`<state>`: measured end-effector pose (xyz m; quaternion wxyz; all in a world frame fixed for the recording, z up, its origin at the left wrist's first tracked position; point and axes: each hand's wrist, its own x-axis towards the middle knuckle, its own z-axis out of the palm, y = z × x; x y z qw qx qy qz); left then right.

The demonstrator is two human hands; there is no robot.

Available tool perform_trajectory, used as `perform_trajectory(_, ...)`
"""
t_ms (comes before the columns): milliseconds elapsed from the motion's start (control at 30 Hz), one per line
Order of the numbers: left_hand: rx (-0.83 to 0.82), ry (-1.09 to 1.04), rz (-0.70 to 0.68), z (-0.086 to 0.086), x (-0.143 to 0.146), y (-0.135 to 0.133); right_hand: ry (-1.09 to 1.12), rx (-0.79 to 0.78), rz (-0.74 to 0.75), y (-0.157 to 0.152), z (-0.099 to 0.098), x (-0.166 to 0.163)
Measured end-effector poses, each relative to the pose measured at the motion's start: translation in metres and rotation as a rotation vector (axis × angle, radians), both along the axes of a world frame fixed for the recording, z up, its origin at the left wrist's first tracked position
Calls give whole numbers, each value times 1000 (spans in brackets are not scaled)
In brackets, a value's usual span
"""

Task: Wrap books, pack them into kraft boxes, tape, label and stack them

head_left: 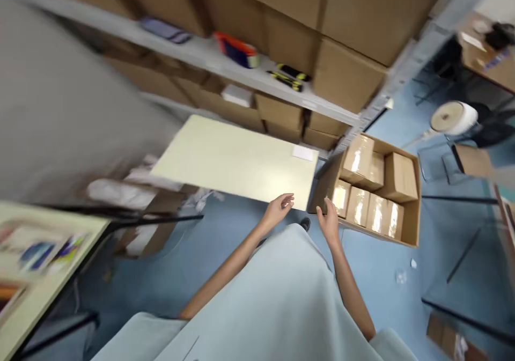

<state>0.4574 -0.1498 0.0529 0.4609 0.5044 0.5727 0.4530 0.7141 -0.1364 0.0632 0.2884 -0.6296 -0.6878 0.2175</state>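
My left hand [279, 206] hangs in front of me with its fingers loosely curled and nothing in it, just below the near edge of a pale yellow table top [237, 160]. My right hand [329, 219] is a little to the right, fingers apart and empty, beside the near corner of an open cardboard carton [410, 211]. The carton holds several small brown boxes [364, 162], some wrapped in shiny tape. A small white label [302, 152] lies on the table's far right corner. My pale blue garment [277, 302] fills the lower middle.
A grey metal rack [241, 68] stacked with big cardboard boxes stands behind, with an orange tool and yellow-black pens on its shelf. A desk [36, 264] with coloured papers is at lower left. A white roll [454, 117] and black frames stand right on the blue floor.
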Motion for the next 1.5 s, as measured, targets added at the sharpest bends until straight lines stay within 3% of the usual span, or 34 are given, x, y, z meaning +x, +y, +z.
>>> perform_trajectory(167, 81, -148, 440, 3, -118, -119, 77, 23, 333, -50, 24, -140)
perform_trajectory(433, 223, -159, 948, 27, -248, -281, 85, -43, 834, -115, 50, -358)
perform_trajectory(567, 250, -200, 1257, 17, -287, -362, 36, -50, 1116, -163, 54, -443)
perform_trajectory(733, 185, -243, 1586, -12, -304, -439, -111, -60, 1410, -221, 42, -532)
perform_trajectory(900, 137, -268, 1726, -38, -341, -489, -194, -146, 1601, -273, 16, -622)
perform_trajectory(1167, -7, -296, 1745, -82, -476, -535, -449, -315, 1724, -331, -38, -777)
perform_trajectory(1300, -97, -341, 1677, -107, -536, -540, -573, -270, 1624, -332, -70, -844)
perform_trajectory(1500, -336, -372, 1528, -150, -599, -540, -824, -213, 1276, -315, -113, -902)
